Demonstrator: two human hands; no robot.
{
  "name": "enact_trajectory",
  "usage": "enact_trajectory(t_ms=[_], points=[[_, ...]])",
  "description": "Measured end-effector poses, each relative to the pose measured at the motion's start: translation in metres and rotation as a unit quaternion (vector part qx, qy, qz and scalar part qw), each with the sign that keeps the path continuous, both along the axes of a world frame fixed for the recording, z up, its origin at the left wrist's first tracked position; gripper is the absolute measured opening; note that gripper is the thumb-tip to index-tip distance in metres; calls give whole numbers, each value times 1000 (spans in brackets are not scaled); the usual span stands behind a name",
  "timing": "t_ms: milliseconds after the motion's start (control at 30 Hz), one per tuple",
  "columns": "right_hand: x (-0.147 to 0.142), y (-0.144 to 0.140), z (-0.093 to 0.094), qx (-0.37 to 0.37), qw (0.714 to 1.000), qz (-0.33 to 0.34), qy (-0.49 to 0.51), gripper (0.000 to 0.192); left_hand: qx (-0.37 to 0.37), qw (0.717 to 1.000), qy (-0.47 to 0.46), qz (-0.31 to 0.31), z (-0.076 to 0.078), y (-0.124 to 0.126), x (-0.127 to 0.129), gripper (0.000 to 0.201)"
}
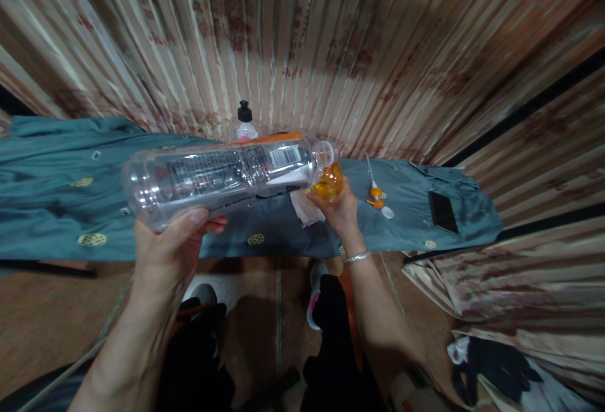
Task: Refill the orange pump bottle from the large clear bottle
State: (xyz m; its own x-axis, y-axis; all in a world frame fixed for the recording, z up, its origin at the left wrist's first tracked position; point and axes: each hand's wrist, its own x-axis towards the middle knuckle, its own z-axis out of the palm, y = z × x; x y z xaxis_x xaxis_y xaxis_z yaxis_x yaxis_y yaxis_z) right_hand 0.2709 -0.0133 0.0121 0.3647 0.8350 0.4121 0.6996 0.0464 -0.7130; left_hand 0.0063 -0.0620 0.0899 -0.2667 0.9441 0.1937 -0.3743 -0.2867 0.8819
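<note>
My left hand [172,242] grips the base end of a large clear plastic bottle [212,179] with a printed label and barcode. The bottle lies nearly level, its mouth pointing right. At that mouth, my right hand [340,207] is wrapped round a small bottle [329,183] with an orange-yellow look. The two mouths are close together; whether they touch I cannot tell. A white cloth or tissue [307,208] lies just left of my right hand. To the right rests an orange pump top [375,194] with its tube, beside a small clear cap [387,212].
A narrow surface under a teal cloth [255,220] runs across the view. Behind the large bottle stands a bottle with a black cap [244,111]. A dark phone [443,211] lies at the right end. Pleated curtains [283,40] hang behind; clothes [501,365] lie low on the right.
</note>
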Motion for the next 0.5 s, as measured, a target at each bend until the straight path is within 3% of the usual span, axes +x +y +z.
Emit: enact_trajectory(t_ms=[500], points=[[1,1,-1,1,1000,6,19,77,-12,1000,-10,12,3,-1,2,13]])
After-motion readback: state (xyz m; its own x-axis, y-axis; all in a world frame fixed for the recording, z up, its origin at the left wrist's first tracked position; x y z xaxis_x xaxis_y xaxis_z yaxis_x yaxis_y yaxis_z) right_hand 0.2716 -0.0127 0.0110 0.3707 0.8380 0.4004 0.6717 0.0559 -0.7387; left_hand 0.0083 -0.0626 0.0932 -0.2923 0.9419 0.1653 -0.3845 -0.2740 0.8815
